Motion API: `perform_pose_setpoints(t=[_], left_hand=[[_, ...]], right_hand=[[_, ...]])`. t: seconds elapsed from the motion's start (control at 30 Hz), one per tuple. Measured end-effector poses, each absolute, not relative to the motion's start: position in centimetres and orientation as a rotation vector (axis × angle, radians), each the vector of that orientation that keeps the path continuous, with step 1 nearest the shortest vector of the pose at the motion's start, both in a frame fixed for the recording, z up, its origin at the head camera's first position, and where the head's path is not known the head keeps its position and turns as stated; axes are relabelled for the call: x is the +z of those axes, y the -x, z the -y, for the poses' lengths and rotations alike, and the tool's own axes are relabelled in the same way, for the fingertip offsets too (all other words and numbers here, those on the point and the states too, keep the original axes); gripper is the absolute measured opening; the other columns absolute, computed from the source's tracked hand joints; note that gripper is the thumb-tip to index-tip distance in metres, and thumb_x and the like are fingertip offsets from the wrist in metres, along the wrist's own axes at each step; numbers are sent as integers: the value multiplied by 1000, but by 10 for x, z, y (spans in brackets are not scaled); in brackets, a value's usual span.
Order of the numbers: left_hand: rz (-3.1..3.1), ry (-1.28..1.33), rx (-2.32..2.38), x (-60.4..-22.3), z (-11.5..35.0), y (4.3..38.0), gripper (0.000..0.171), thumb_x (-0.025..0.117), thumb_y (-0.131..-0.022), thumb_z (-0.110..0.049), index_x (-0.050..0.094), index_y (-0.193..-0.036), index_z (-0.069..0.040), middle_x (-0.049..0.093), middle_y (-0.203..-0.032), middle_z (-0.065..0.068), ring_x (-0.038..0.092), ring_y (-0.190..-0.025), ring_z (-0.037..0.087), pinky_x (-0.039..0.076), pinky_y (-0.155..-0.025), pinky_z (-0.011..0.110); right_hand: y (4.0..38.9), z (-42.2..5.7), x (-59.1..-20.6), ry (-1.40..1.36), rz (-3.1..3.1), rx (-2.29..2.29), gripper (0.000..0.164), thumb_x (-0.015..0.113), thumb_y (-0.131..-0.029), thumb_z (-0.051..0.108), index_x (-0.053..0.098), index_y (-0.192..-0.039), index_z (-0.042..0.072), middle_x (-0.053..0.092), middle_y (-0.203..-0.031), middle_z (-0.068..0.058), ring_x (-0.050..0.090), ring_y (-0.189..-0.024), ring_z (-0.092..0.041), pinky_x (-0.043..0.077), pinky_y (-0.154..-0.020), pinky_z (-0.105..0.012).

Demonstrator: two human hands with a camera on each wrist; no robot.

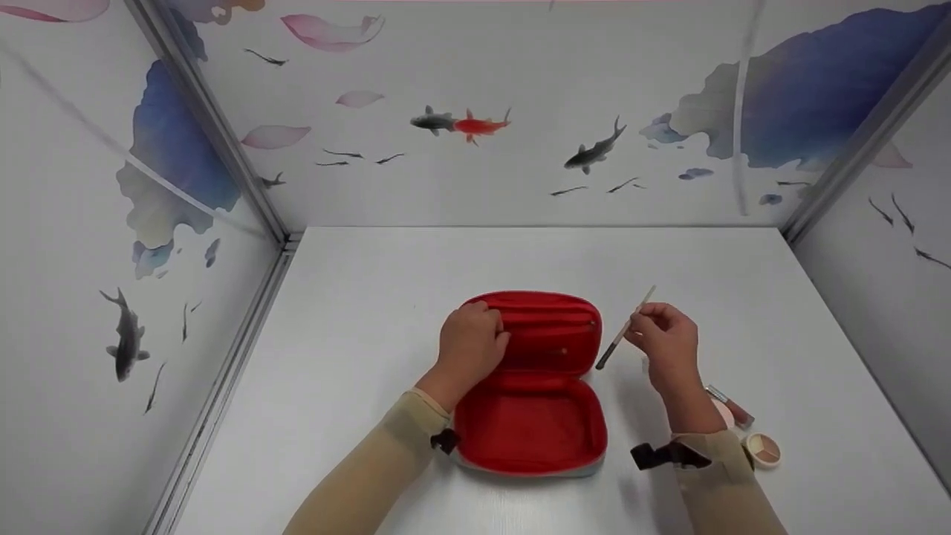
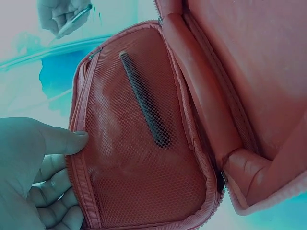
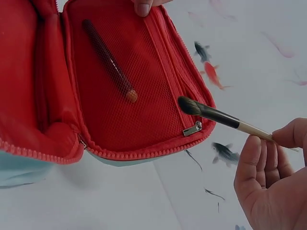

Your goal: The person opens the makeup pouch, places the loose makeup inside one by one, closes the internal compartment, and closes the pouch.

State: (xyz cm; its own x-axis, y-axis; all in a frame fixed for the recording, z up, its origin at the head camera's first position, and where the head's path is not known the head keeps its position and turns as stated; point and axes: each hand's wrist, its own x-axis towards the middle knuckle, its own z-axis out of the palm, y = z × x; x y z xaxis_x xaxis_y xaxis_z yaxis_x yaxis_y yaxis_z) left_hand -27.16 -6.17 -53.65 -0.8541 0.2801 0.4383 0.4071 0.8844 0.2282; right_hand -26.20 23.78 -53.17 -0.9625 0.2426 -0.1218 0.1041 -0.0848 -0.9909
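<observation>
A red-lined cosmetic bag (image 1: 531, 427) lies unzipped on the table, its lid raised at the back. My left hand (image 1: 472, 338) grips the lid's edge, thumb on the inner side, as the left wrist view shows. Behind the lid's mesh pocket (image 2: 115, 182) sits a slim dark stick (image 3: 108, 57) with a tan end. To the right of the lid, my right hand (image 1: 671, 342) pinches a makeup brush (image 1: 613, 346) by its pale handle. In the right wrist view, the brush's dark bristles point toward the pocket's zipper pull (image 3: 193, 128).
Right of the bag, by the right forearm, lie a lip gloss tube (image 1: 737, 410), a round pale pink compact (image 1: 722, 413) partly hidden by the wrist, and a small round palette (image 1: 764, 450). Walls printed with fish and petals enclose the white table (image 1: 356, 297).
</observation>
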Motion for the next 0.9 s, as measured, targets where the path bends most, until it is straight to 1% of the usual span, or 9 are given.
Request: perform_pose_setpoints(t=[0.23,0.4,0.63,0.8,0.9], left_hand=[[2681,504,-432,-534,62,270,23,81,-92,-25,70,-75,-14,65,-80,3,68,-80,22,59,-76,39],[2672,510,-391,-534,62,270,23,83,-90,-25,69,-74,-14,64,-80,3,67,-80,23,58,-74,40],[2684,514,-404,-534,60,271,24,81,-92,-25,69,-73,-15,64,-78,2,67,-79,23,58,-75,39],[2683,516,-411,-534,59,271,24,80,-92,-24,69,-72,-15,64,-77,2,67,-78,22,59,-75,39],[2679,510,-415,-534,59,271,24,80,-91,-23,70,-72,-15,65,-77,2,67,-78,22,59,-75,39]], right_hand=[[264,-226,-526,365,1972,2235,5,62,-104,9,62,-108,5,65,-94,-2,68,-87,-12,63,-82,-25],[267,-218,-525,347,1899,2227,9,61,-104,7,61,-110,1,65,-93,-3,70,-85,-12,63,-81,-26],[270,-211,-523,283,1779,2236,4,63,-102,3,62,-106,4,66,-92,-4,72,-84,-13,64,-81,-27],[272,-204,-521,192,1808,2202,10,63,-104,4,60,-111,-2,65,-95,-6,73,-86,-12,63,-85,-26],[274,-197,-522,121,1812,2194,12,63,-103,2,58,-111,-6,65,-95,-7,73,-86,-13,63,-84,-26]])
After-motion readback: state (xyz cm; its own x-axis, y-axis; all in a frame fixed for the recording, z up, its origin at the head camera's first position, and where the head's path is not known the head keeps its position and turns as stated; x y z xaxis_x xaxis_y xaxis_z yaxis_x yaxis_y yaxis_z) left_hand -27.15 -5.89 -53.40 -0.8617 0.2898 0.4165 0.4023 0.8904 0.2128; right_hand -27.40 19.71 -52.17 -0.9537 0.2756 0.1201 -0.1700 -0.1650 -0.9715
